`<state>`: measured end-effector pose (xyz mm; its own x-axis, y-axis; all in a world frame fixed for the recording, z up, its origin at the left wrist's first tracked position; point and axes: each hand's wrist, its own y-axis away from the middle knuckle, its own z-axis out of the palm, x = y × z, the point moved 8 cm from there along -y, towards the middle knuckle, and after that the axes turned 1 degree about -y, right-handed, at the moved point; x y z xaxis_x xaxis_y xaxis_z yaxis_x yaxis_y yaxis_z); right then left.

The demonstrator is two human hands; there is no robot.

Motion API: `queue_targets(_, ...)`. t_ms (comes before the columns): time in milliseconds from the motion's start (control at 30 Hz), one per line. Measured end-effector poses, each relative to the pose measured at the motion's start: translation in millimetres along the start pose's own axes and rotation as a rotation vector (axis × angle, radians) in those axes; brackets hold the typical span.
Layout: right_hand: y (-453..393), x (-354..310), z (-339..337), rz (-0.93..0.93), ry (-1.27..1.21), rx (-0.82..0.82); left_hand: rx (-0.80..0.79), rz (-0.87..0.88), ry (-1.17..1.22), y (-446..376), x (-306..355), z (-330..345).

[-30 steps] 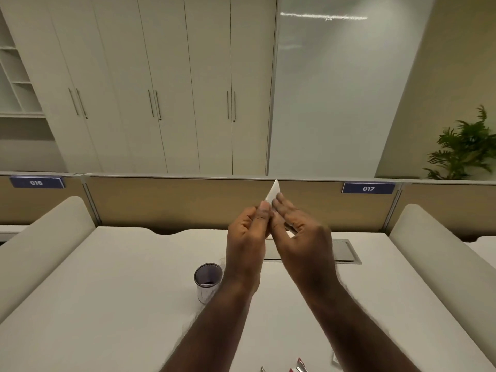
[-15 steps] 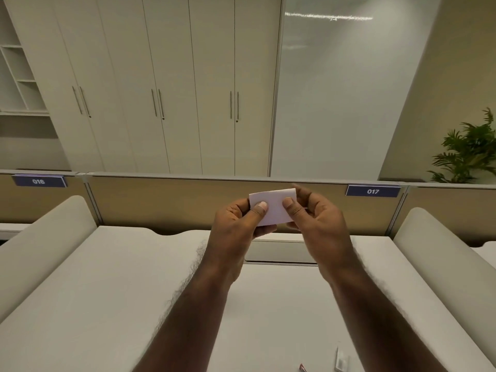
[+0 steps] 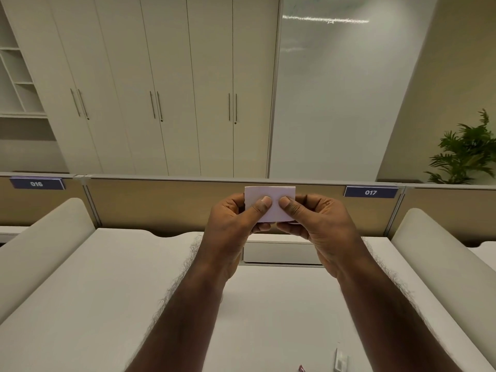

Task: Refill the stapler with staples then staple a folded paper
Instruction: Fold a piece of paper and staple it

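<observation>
Above white desk (image 3: 94, 291), left hand (image 3: 230, 224) and right hand (image 3: 319, 226) pinch folded paper (image 3: 271, 204).

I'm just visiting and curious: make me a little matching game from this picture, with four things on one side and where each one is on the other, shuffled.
Things:
1. folded paper
2. potted plant
3. sign 016
4. sign 017

Places:
A. on the divider, far left
B. pinched between both hands, left hand and right hand, above the desk
C. on the divider, right of the hands
D. behind the divider, far right

Pairs: 1-B, 2-D, 3-A, 4-C
</observation>
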<state>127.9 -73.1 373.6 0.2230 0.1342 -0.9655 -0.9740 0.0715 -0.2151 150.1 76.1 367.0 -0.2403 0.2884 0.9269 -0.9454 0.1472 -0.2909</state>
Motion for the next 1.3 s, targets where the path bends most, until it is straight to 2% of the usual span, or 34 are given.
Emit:
queue_targets(467,5.0,1.4,2.5,-0.057,0.154,-0.004,-0.013,-0.007,-0.056,7.6,-5.7,7.6)
queue_targets(667,9.1,1.6,4.0,-0.021,0.003,-0.029,-0.023,-0.062,0.089,7.7,-4.1,5.1)
queue_targets(767,11.2,2.3,4.9,-0.007,-0.036,-0.036,0.008,-0.066,0.089,7.2,-5.3,0.1)
queue_targets(867,13.5,0.5,3.7,-0.034,-0.019,0.001,0.146,0.006,-0.07,8.4,-4.9,-10.7)
queue_targets(967,15.1,1.9,0.2,-0.088,0.008,0.089,0.412,0.215,-0.468,20.2,10.7,-23.8)
queue_targets(1033,17.3,4.2,0.6,-0.151,0.079,0.136,0.433,0.309,-0.571,27.0,13.9,-20.1)
queue_targets(1067,19.0,5.2,2.8,-0.183,0.124,0.138,0.394,0.3,-0.543,27.3,9.3,-17.3)
queue_targets(1200,26.0,13.7,23.0,-0.285,0.33,0.034,0.176,0.091,-0.165,26.6,-19.0,-3.9)
queue_targets(1300,28.9,25.8,28.6,-0.316,0.448,0.036,0.154,0.052,-0.104,29.6,-26.2,-6.0)
